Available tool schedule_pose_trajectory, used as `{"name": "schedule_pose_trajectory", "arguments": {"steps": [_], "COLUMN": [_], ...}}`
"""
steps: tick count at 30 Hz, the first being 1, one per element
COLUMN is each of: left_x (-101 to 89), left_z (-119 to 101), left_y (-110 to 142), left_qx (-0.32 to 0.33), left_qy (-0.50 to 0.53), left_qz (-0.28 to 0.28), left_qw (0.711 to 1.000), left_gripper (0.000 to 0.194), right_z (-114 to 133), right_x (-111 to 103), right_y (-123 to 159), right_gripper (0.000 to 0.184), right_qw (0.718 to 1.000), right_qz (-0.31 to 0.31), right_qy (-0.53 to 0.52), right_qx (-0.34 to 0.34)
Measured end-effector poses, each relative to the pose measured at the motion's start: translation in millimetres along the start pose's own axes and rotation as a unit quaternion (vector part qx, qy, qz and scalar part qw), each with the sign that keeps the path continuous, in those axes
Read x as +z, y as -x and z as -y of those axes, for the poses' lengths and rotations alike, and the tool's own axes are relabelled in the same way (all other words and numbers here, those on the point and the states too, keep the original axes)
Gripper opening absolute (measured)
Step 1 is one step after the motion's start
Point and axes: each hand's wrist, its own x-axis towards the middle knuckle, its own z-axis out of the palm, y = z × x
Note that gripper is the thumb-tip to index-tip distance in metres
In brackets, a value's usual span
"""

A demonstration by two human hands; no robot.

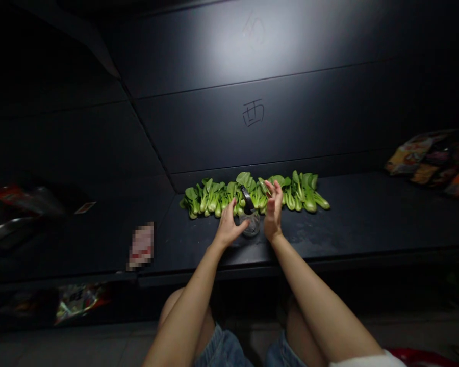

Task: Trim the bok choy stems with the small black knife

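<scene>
A row of green bok choy (212,199) lies along the back of the dark shelf, leaves toward the rear panel. In front of its middle is a small clear, round object (252,225) with a dark curved band (247,199) rising above it; I cannot make out its exact kind. My left hand (229,224) is just left of the clear object, fingers apart and thumb reaching toward it; whether the thumb touches it I cannot tell. On the other side, my right hand (273,211) is raised with fingers stretched out, partly covering some bok choy.
Colourful packaged goods (436,160) sit at the right, blurred. Leftward lie a blurred pinkish item (141,245), a small card (85,208) and red packages (17,196). A shiny packet (78,300) is on the level below. The rear panel (210,127) bears handwritten marks.
</scene>
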Motion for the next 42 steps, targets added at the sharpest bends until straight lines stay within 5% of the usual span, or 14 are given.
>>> {"name": "schedule_pose_trajectory", "arguments": {"steps": [5, 10, 14, 21, 26, 32, 42], "left_x": [29.1, 46.6, 42.8, 8.5, -7.5, -9.6, -5.8], "left_z": [-13, -28, -31, -32, -27, -33, -66], "left_y": [-21, -32, -29, -27, -33, -34, -39], "left_qx": [-0.029, -0.054, -0.051, -0.038, -0.063, -0.053, -0.063], "left_qy": [0.016, -0.007, 0.014, -0.036, -0.042, -0.109, -0.264], "left_qz": [-0.053, -0.12, -0.149, -0.042, -0.001, 0.021, 0.086], "left_qw": [0.998, 0.991, 0.987, 0.998, 0.997, 0.992, 0.959], "left_gripper": [0.089, 0.055, 0.038, 0.028, 0.027, 0.022, 0.016], "right_z": [-16, -47, -61, -65, -72, -81, -83], "right_x": [-22, -40, -47, -50, -57, -72, -75], "right_y": [-10, -15, -16, -17, -15, -16, -18], "right_gripper": [0.065, 0.068, 0.067, 0.065, 0.048, 0.034, 0.042], "right_qw": [0.992, 0.981, 0.979, 0.974, 0.956, 0.94, 0.913], "right_qz": [-0.097, -0.109, -0.095, -0.081, -0.057, -0.022, 0.051], "right_qy": [-0.004, 0.057, 0.09, 0.154, 0.248, 0.323, 0.398], "right_qx": [0.081, 0.15, 0.159, 0.142, 0.146, 0.107, 0.077]}}
